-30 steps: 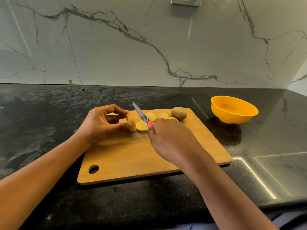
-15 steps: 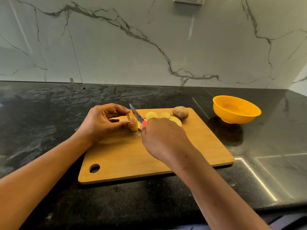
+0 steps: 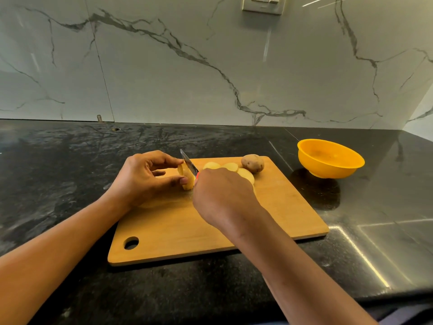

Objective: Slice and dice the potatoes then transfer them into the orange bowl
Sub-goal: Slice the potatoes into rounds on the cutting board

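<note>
Cutting board [image 3: 178, 231] lies on the dark table [image 3: 70, 160], close to the table's front edge, with its hanging hole at the near left corner. The near half is bare; all the work sits toward the far edge.

Right hand [image 3: 222, 195], over the board's middle, holds the knife [image 3: 188, 164]. Its fingers are hidden under the back of the hand, presumably wrapped round the handle, of which a red sliver shows. The blade angles up and away, laid against the right face of the potato piece [image 3: 186, 178].

Left hand [image 3: 140, 179], by the board's far left edge, pinches that piece between thumb and forefinger, the other fingers curled back. Judgement: this steadies it and keeps the fingertips clear of the edge.

Cut slices [image 3: 230, 166] lie flat along the far edge, right of the blade, out of the way. A whole potato [image 3: 253, 163] waits unpeeled at the far right corner.

Orange bowl [image 3: 330, 160] stands on the table off that corner, apart from the board, no potato visible in it. Judgement: slicing underway; dicing and transfer not yet done.
</note>
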A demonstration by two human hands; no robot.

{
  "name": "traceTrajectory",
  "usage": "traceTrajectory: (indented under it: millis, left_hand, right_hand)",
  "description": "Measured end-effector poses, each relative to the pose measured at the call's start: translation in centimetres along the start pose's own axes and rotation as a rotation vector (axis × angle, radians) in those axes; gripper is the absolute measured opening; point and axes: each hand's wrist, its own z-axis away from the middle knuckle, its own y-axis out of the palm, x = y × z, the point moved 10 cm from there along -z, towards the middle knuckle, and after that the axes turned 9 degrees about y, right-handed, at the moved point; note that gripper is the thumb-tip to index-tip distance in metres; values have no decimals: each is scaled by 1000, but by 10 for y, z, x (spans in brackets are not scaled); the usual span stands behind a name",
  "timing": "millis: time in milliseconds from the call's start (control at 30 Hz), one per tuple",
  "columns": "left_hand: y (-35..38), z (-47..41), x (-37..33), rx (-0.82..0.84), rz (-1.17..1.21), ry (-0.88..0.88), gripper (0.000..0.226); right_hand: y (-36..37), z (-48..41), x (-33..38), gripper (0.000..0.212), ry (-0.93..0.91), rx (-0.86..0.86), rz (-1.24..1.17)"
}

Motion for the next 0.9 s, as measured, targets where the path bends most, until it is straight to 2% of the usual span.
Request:
traceTrajectory:
  millis: [133,367,533,700,900]
  left_hand:
    - [-2,0,1,-15,-4,5,54]
    - [-2,1,-1,-30,-9,37,49]
    - [-3,1,-2,-25,-14,33,51]
    - [-4,3,3,-25,3,-6,54]
    - [-2,2,6,3,21,-34,54]
  right_hand:
    - [8,-10,8,24,17,16,0]
    - [29,-3,-3,31,95,144,-22]
    - [27,-13,7,37,87,159,-1]
    - [31,-5,7,28,34,99,-26]
    - [27,-6,13,34,19,108,-7]
